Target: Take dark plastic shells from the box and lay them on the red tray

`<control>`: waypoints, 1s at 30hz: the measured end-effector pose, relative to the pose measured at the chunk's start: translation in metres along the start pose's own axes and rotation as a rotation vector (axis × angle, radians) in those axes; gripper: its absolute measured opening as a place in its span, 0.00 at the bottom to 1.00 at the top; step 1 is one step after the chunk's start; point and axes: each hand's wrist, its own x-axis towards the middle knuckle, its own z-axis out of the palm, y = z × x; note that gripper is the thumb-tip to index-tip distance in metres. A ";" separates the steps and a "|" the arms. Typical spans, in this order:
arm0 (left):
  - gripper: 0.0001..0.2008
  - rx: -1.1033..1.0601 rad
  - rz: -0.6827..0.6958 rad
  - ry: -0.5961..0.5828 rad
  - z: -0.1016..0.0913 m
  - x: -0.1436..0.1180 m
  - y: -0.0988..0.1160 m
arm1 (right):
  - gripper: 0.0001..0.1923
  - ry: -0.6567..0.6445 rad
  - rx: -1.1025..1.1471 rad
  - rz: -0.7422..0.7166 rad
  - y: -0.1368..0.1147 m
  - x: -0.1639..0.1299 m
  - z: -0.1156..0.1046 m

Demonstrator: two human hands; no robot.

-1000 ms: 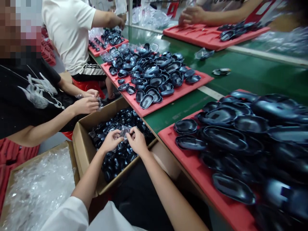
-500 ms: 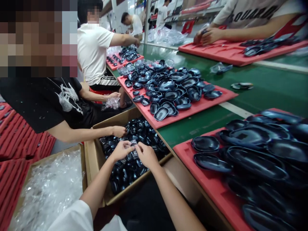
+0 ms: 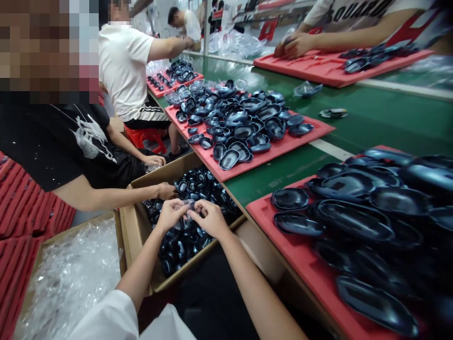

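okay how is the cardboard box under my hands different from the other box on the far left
The cardboard box under your left hand and right hand is full of dark glossy shells; the left box holds clear crinkled plastic wrap. A co-worker's hand reaches into the first; no hand is at the left one. Both are open brown cardboard, side by side beside the green bench.

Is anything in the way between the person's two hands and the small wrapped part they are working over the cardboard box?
Nothing visible. The left hand and right hand already pinch the small wrapped part between their fingertips, above the cardboard box. A co-worker's hand reaches into the box beside them, apart.
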 end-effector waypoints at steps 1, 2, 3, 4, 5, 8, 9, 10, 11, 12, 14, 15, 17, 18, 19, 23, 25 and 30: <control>0.26 0.022 0.005 0.011 0.000 -0.001 0.000 | 0.14 -0.039 -0.045 -0.010 0.000 -0.001 0.000; 0.25 0.045 0.016 0.019 0.000 -0.001 -0.001 | 0.14 -0.042 -0.089 0.012 0.000 -0.002 0.000; 0.24 0.064 0.032 0.030 -0.001 -0.002 -0.001 | 0.14 -0.004 -0.133 0.061 0.002 -0.002 0.000; 0.23 0.074 0.052 0.047 -0.001 -0.003 -0.001 | 0.16 0.063 -0.172 0.124 0.004 -0.002 0.000; 0.22 0.070 0.073 0.074 -0.002 -0.003 -0.001 | 0.17 0.140 -0.197 0.184 0.007 -0.001 -0.001; 0.19 -0.032 0.091 0.177 -0.008 -0.001 -0.002 | 0.16 0.295 -0.166 0.264 0.019 0.002 -0.005; 0.18 -0.076 0.065 0.209 -0.012 0.000 -0.002 | 0.17 0.321 -0.130 0.267 0.023 0.003 -0.007; 0.16 -0.113 0.026 0.241 -0.016 0.001 -0.002 | 0.19 0.349 -0.090 0.270 0.027 0.003 -0.008; 0.13 -0.139 -0.025 0.270 -0.021 0.002 -0.001 | 0.21 0.385 -0.049 0.281 0.031 0.003 -0.009; 0.11 -0.150 -0.080 0.292 -0.025 0.003 -0.001 | 0.23 0.425 -0.008 0.299 0.033 0.003 -0.009; 0.10 -0.140 -0.165 0.297 -0.030 0.005 0.000 | 0.22 0.464 0.077 0.337 0.036 0.002 -0.011; 0.10 -0.130 -0.193 0.273 -0.031 0.005 0.001 | 0.22 0.453 0.114 0.346 0.036 0.002 -0.011; 0.08 -0.126 -0.230 0.182 -0.025 0.003 0.001 | 0.20 0.347 0.161 0.319 0.030 0.000 -0.010; 0.08 -0.133 -0.236 0.118 -0.020 0.001 0.001 | 0.20 0.256 0.171 0.283 0.025 -0.002 -0.009; 0.08 -0.137 -0.225 0.040 -0.014 -0.001 0.000 | 0.19 0.152 0.175 0.236 0.020 -0.004 -0.007; 0.17 -0.084 -0.068 -0.211 0.012 -0.009 -0.007 | 0.16 -0.141 0.135 0.081 0.004 -0.012 0.001; 0.21 -0.026 -0.038 -0.171 0.018 -0.011 -0.011 | 0.16 -0.114 0.119 0.081 0.004 -0.012 0.002; 0.21 0.328 0.009 -0.006 0.018 -0.003 -0.023 | 0.15 0.076 0.163 0.210 0.014 -0.005 -0.002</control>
